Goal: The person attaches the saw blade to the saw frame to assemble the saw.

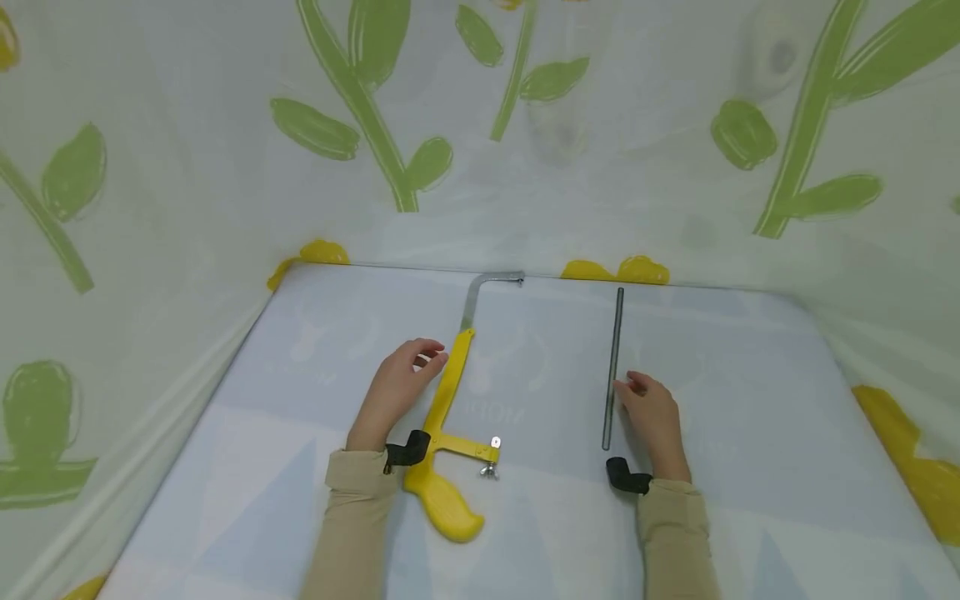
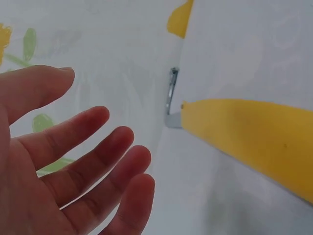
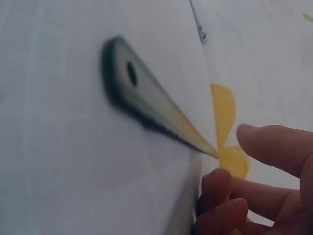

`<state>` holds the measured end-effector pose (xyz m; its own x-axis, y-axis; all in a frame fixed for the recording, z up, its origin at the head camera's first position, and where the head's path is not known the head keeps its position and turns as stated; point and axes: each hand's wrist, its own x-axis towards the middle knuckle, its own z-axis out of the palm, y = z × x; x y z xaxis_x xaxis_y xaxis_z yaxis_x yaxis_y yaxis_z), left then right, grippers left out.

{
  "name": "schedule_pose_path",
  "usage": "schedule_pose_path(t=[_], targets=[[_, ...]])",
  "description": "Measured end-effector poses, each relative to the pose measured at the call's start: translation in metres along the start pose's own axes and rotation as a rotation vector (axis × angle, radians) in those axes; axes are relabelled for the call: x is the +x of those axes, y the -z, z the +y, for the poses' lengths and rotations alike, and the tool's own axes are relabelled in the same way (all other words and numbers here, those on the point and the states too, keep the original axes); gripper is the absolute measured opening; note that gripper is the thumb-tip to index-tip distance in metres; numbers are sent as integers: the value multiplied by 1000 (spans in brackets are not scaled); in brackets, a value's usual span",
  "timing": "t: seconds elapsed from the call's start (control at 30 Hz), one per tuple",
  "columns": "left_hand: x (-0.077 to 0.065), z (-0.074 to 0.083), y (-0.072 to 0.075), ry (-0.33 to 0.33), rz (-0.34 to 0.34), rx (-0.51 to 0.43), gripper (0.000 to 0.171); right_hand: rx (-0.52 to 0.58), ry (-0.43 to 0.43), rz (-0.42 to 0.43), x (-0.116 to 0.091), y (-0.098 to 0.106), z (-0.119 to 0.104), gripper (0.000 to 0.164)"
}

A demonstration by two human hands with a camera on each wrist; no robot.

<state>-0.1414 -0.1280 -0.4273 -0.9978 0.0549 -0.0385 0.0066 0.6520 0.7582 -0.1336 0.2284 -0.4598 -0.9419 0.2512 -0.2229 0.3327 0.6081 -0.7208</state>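
A yellow hacksaw frame [image 1: 449, 385] with a grey metal front arm [image 1: 471, 304] lies on the table, its handle [image 1: 448, 508] toward me. No blade spans it. A wing nut [image 1: 489, 472] hangs from its near crosspiece. My left hand [image 1: 401, 382] hovers just left of the frame, fingers loosely bent and holding nothing; the left wrist view shows its palm beside the yellow bar [image 2: 244, 129]. To the right lies a slim hacksaw blade [image 1: 613, 358], toothed and holed at one end. Close along its right side is my right hand [image 1: 654, 417], thumb and fingers apart; contact cannot be told.
The white table [image 1: 555, 517] ends at a back edge where a curtain [image 1: 600, 200] with green leaves and yellow flowers hangs. The curtain also closes both sides. The saw's front arm reaches that back edge. A black wrist mount [image 1: 628, 476] sits on each wrist.
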Motion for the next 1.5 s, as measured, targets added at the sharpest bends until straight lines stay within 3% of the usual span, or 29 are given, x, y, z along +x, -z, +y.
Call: schedule_pose_path(t=[0.17,0.43,0.67,1.03,1.2,1.5], targets=[[-2,-4,0,42,-53,88,40,-110,19,17,-2,-12,-2,47],[5,-5,9,134,-193,141,57,-184,62,55,-4,-10,-19,44],[10,-1,4,110,-294,218,66,-216,53,29,-6,-8,-25,41],[3,4,5,71,-359,237,59,-241,117,16,-7,-8,-24,34],[2,4,7,62,-352,216,56,-242,156,6,-9,-4,-29,32],[-4,6,5,83,-344,290,54,-264,159,-50,-10,1,-34,33]])
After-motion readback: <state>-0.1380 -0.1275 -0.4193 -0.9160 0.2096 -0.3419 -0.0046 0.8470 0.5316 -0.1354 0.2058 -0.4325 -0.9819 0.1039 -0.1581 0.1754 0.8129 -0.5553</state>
